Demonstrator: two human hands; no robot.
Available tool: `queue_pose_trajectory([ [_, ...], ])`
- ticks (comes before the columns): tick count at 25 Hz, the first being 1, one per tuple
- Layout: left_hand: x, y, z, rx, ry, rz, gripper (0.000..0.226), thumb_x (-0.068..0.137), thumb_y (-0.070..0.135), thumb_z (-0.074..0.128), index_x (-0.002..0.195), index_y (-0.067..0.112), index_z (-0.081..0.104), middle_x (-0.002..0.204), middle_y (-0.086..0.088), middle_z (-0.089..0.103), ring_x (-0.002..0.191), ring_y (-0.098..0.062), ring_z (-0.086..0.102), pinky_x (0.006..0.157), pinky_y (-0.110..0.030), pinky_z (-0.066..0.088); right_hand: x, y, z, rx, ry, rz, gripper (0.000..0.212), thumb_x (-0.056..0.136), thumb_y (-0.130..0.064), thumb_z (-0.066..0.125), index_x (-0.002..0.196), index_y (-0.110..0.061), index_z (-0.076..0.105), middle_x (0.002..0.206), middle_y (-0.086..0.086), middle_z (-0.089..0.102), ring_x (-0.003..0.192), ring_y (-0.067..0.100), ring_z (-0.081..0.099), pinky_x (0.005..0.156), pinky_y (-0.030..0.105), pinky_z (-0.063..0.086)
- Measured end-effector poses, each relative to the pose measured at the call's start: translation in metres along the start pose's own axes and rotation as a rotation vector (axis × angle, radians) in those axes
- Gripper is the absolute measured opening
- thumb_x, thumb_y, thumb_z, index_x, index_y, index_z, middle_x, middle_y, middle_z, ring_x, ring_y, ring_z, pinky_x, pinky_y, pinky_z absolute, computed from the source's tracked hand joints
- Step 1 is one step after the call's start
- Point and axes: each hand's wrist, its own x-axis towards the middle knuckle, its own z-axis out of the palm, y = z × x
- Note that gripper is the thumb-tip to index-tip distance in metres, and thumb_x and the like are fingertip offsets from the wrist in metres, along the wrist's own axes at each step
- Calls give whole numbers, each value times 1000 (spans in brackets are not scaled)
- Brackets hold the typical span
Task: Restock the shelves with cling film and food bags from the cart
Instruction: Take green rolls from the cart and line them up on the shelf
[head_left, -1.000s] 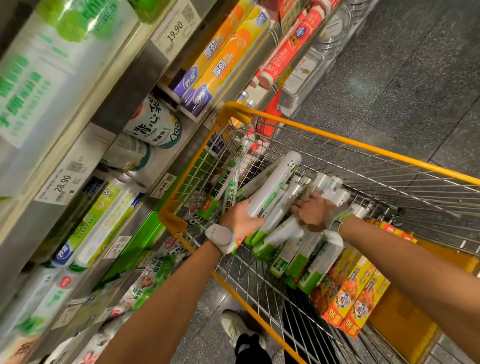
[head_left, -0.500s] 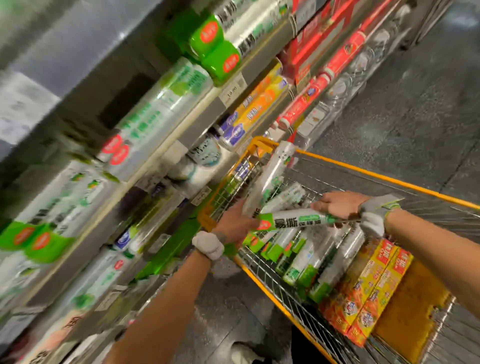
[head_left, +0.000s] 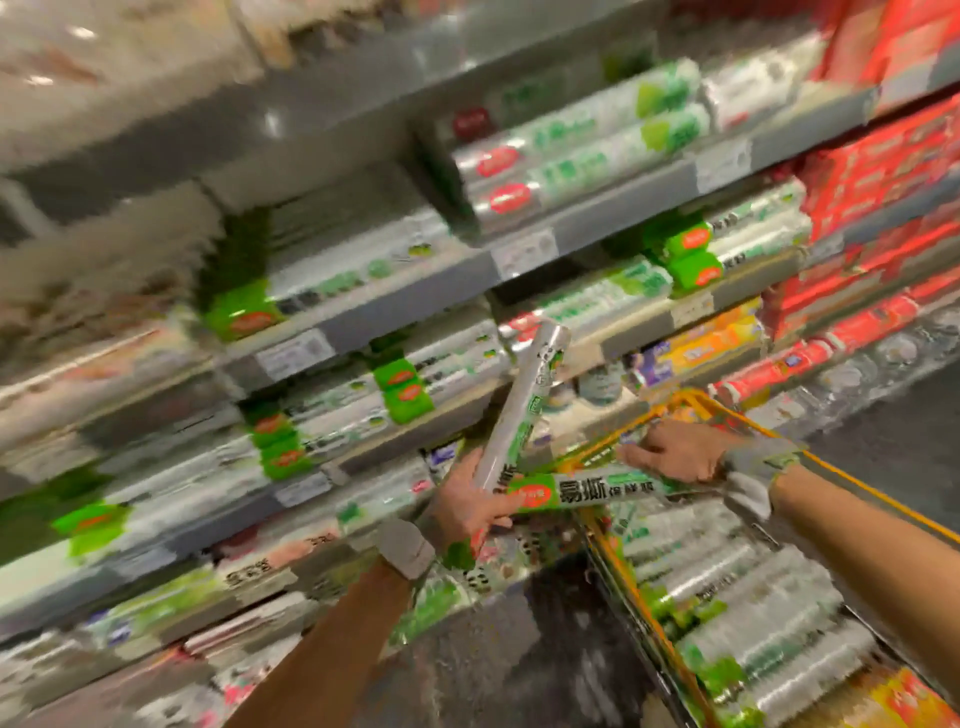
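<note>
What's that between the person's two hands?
A sideways cling film roll spans the gap, from the left hand, which also grips an upright roll, to the right hand. Head view shows it.

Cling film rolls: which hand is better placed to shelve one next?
Left, probably. The left hand grips the tilted roll, whose top end points up at the shelves. The right hand holds the level roll over the cart rim, farther from them.

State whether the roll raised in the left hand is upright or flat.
Nearly upright, leaning right: the left hand grips the roll near its bottom, top pointing at the shelves.
</note>
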Motion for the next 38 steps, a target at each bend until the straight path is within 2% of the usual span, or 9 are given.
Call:
queue_pose_trajectory([
  [4, -66, 9, -64, -138, 137, 38, 92, 58, 32, 92, 136, 19, 45, 107, -6, 60, 63, -11, 67, 54, -24, 56, 16, -67, -21, -16, 49, -164, 77, 65, -97, 22, 96, -36, 58, 87, -9, 63, 82, 15, 60, 73, 31, 44],
  [7, -101, 8, -106, -178, 318, 62, 63, 74, 14, 85, 125, 13, 48, 103, -12, 64, 65, -16, 66, 51, -19, 51, 17, -125, -30, -124, 91, -291, 62, 80, -77, 51, 126, -35, 52, 105, -13, 61, 99, 14, 60, 81, 28, 45],
  [10, -129, 4, -143, -294, 438, 105, 46, 74, 5, 83, 110, 11, 55, 89, -10, 67, 68, -22, 65, 51, -21, 53, 24, -165, -37, -143, 170, -370, 69, 81, -73, 52, 139, -36, 44, 128, -4, 60, 113, 19, 60, 95, 31, 47],
  [13, -149, -1, -169, -417, 470, 173, 42, 70, 4, 84, 105, 6, 60, 88, -12, 72, 68, -25, 69, 66, -35, 59, 25, -201, -57, -178, 200, -455, 61, 86, -63, 56, 141, -42, 38, 135, -8, 55, 109, 13, 59, 92, 28, 47],
  [16, -162, 0, -187, -529, 520, 202, 44, 71, 2, 82, 109, 2, 61, 96, -17, 73, 72, -22, 71, 67, -34, 60, 22, -231, -78, -204, 230, -505, 59, 89, -58, 57, 142, -45, 36, 131, -8, 55, 106, 13, 58, 93, 31, 47],
  [23, -167, 12, -205, -667, 596, 250, 70, 58, 16, 89, 119, -3, 60, 104, -22, 72, 85, -35, 70, 79, -48, 59, 26, -261, -113, -314, 312, -508, 63, 89, -60, 54, 142, -27, 43, 138, -4, 53, 117, 14, 54, 101, 34, 44],
  [27, -162, 20, -211, -689, 648, 271, 61, 68, 10, 87, 120, -3, 58, 102, -20, 72, 85, -32, 72, 68, -38, 60, 26, -267, -122, -353, 335, -499, 63, 90, -61, 51, 142, -27, 41, 136, -4, 52, 115, 14, 53, 100, 35, 45],
  [33, -185, 20, -207, -481, 718, 199, 40, 82, 24, 80, 108, 9, 54, 76, -11, 64, 57, -22, 62, 60, -40, 59, 29, -278, -170, -331, 525, -442, 58, 91, -52, 58, 139, -23, 45, 131, 3, 56, 107, 19, 59, 92, 36, 50],
  [38, -215, 34, -233, -336, 590, 208, 48, 91, 18, 69, 129, 16, 39, 106, -13, 59, 67, -25, 63, 60, -40, 58, 60, -299, -208, -432, 606, -289, 64, 91, -62, 49, 140, -23, 41, 142, 6, 47, 120, 30, 53, 94, 45, 47],
])
